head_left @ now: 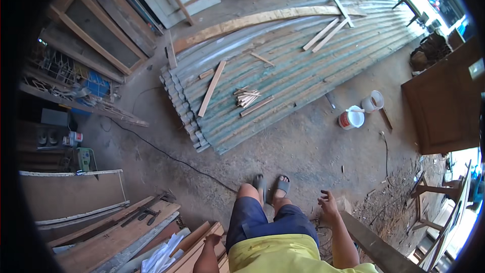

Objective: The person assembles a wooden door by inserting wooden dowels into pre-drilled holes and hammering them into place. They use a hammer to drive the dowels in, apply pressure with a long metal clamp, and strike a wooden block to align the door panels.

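Note:
My right hand point(328, 203) hangs out to the right of my knee with nothing in it, its fingers apart. Close below it a long wooden board point(376, 245) slants toward the lower right. At my left side, my left hand point(212, 240) is low over a stack of wooden planks point(202, 233); its fingers are too small and turned away to read, and whether it touches the wood I cannot tell. In front of my feet lies a stack of corrugated roofing sheets point(298, 71), bearing a small pile of short wooden sticks point(247, 97) and several loose strips point(212, 88).
Two white buckets point(351, 118) stand right of the sheets. A black cable point(166, 152) crosses the floor toward my feet. On the left, a clamp point(146, 213) rests on boards. A brown wooden panel point(444, 101) stands at the right, with wood scraps point(374, 207) below it.

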Motion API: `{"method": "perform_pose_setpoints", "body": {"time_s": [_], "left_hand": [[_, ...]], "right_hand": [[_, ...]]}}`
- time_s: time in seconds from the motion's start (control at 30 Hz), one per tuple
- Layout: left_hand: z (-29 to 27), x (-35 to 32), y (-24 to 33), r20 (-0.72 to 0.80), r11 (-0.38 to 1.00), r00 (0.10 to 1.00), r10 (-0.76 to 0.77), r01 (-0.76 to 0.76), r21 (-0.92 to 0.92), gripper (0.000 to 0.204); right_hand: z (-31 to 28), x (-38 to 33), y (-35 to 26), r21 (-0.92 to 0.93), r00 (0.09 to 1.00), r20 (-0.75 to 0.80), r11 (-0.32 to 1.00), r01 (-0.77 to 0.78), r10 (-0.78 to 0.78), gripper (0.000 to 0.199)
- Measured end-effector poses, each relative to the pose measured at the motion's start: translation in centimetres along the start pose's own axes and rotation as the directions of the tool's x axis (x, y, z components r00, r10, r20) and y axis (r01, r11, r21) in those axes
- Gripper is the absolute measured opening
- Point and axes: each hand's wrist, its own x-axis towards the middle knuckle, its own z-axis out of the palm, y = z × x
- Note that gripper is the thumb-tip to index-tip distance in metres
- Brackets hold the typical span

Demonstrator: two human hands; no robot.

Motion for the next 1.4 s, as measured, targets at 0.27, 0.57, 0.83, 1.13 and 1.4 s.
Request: {"method": "perform_pose_setpoints", "body": {"time_s": [0.27,0.57,0.83,1.13,1.4], "left_hand": [[-39.4,13.0,14.3,-0.824,0.976,0.556,0.111,-0.216,-0.014,0.055],[-73.7,24.5,34.4,-0.825,0.869,0.296,0.482,-0.041,0.493,0.11],[-78.1,30.6,35.5,-0.746,0.897,0.556,0.367,0.001,0.443,0.13],[-78.8,30.3,38.0,-0.765,0.858,0.501,0.406,0.079,0.507,0.125],[-83.4,46.1,24.9,-0.812,0.85,0.31,0.495,0.022,0.527,0.099]], "right_hand": [[7.6,5.5,-2.7,0.048,0.98,-0.077,0.983,-0.178,0.182,0.044],[15.3,-3.5,-1.3,0.141,0.762,-0.002,0.755,-0.641,0.647,0.04],[17.4,-4.2,-7.4,0.258,0.677,-0.007,0.655,-0.71,0.736,0.044],[22.0,-7.3,-5.4,0.404,0.647,0.072,0.571,-0.715,0.759,0.046],[20.8,-6.5,-5.2,0.226,0.662,0.001,0.645,-0.73,0.749,0.039]]}}
